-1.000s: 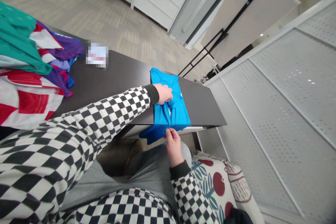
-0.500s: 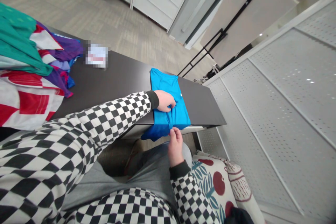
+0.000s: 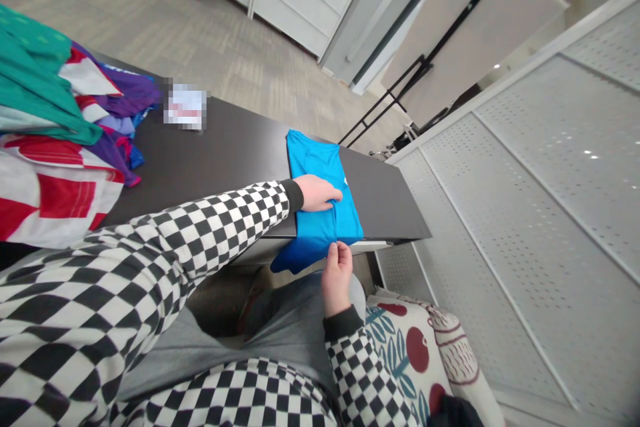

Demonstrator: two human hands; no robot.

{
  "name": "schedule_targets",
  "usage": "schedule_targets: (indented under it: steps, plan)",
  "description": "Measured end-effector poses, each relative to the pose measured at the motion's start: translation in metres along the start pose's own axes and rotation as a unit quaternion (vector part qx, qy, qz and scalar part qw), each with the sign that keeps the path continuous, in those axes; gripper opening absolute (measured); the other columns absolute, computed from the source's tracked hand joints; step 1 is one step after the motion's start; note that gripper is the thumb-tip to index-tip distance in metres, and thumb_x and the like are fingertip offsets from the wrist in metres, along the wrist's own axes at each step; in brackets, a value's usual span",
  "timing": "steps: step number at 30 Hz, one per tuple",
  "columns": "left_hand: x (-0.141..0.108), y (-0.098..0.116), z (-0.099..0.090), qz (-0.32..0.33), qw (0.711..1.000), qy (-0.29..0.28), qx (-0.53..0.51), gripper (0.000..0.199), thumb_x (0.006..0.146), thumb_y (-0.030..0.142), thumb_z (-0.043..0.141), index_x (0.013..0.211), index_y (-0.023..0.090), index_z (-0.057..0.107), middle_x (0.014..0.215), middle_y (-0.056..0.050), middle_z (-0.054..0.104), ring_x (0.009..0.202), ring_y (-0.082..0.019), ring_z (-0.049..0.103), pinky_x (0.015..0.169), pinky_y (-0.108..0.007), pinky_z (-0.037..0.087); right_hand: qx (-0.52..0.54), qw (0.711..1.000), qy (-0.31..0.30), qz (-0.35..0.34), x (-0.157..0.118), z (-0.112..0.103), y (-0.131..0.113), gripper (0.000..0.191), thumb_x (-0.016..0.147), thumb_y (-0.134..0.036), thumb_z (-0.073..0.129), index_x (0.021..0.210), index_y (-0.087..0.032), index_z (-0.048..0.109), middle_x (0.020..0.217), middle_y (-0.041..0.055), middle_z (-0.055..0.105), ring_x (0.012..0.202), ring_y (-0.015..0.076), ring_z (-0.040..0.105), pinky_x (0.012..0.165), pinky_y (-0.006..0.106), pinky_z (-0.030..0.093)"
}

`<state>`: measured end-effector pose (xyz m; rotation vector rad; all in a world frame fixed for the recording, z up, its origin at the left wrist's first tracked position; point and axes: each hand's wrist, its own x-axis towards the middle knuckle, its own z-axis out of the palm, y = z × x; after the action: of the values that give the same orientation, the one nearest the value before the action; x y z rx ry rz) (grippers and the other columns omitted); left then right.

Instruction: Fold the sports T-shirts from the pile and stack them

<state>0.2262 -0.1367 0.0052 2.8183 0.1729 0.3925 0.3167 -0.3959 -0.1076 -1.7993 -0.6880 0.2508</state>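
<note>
A bright blue shirt (image 3: pixel 314 155) lies folded into a narrow strip across the dark table, its lower part hanging over the near edge. My left hand (image 3: pixel 316 193) rests on top of the cloth, fingers stretched out to the right and lying flat on it. Below, at the table's edge, my right hand (image 3: pixel 338 277) is closed in a pinch on the shirt's hanging edge. Creases run between the two hands. The underside of the left fingers is hidden.
A heap of jerseys (image 3: pixel 40 80) in green, red-white and purple covers the table's left end. Near it lies a small blurred-out white item (image 3: pixel 185 107). A perforated metal panel (image 3: pixel 525 167) stands at the right. A patterned cushion (image 3: pixel 400 347) sits beside my right arm.
My left hand has slid slightly right over the shirt, its fingers straightening from a curled grip. My right hand has shifted a little right, still pinching the cloth, which looks smoother there.
</note>
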Motion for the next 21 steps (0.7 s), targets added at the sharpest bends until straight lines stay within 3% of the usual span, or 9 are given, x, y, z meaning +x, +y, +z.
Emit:
schedule_targets:
  steps: [5, 9, 12, 16, 21]
  plan:
    - [-0.001, -0.003, 0.005, -0.009, 1.000, -0.021, 0.005, 0.029, 0.104, 0.042, 0.066, 0.125, 0.030, 0.082, 0.122, -0.006, 0.086, 0.108, -0.026, 0.079, 0.079, -0.033, 0.053, -0.016, 0.999, -0.032, 0.004, -0.001, 0.001, -0.004, 0.048, 0.097, -0.071, 0.067, 0.104, -0.023, 0.065, 0.092, 0.0019, 0.064, 0.088, 0.0206, 0.057, 0.088, 0.035, 0.052]
    - [-0.002, -0.003, 0.008, -0.013, 0.999, -0.027, 0.020, 0.031, 0.106, 0.036, 0.060, 0.126, 0.034, 0.084, 0.130, -0.003, 0.085, 0.112, -0.024, 0.078, 0.086, -0.032, 0.054, -0.008, 1.000, 0.005, -0.022, -0.006, -0.004, -0.008, 0.046, 0.101, -0.069, 0.062, 0.112, -0.025, 0.063, 0.100, 0.0038, 0.067, 0.094, 0.0226, 0.060, 0.092, 0.036, 0.052]
    - [-0.001, -0.001, 0.009, -0.011, 1.000, -0.003, 0.025, 0.031, 0.109, 0.033, 0.056, 0.120, 0.031, 0.084, 0.125, -0.005, 0.086, 0.108, -0.024, 0.079, 0.085, -0.034, 0.053, -0.024, 0.999, 0.020, -0.032, -0.003, -0.008, -0.009, 0.044, 0.103, -0.069, 0.059, 0.116, -0.027, 0.062, 0.102, 0.0038, 0.066, 0.095, 0.0234, 0.061, 0.093, 0.036, 0.052]
    - [0.001, 0.001, 0.010, -0.023, 0.998, 0.036, 0.037, 0.036, 0.113, 0.034, 0.049, 0.127, 0.029, 0.082, 0.119, -0.009, 0.086, 0.105, -0.026, 0.079, 0.087, -0.037, 0.052, -0.100, 0.994, -0.030, -0.017, 0.007, -0.012, -0.008, 0.042, 0.103, -0.069, 0.056, 0.103, -0.027, 0.063, 0.092, 0.0021, 0.065, 0.088, 0.0239, 0.058, 0.087, 0.036, 0.049]
    - [0.001, 0.000, 0.013, -0.031, 0.998, 0.005, 0.049, 0.039, 0.110, 0.037, 0.055, 0.141, 0.030, 0.077, 0.127, -0.010, 0.084, 0.111, -0.029, 0.079, 0.090, -0.038, 0.053, -0.145, 0.986, -0.076, -0.035, 0.013, -0.015, -0.006, 0.040, 0.104, -0.065, 0.056, 0.091, -0.027, 0.061, 0.084, -0.0002, 0.062, 0.081, 0.0227, 0.054, 0.080, 0.035, 0.047]
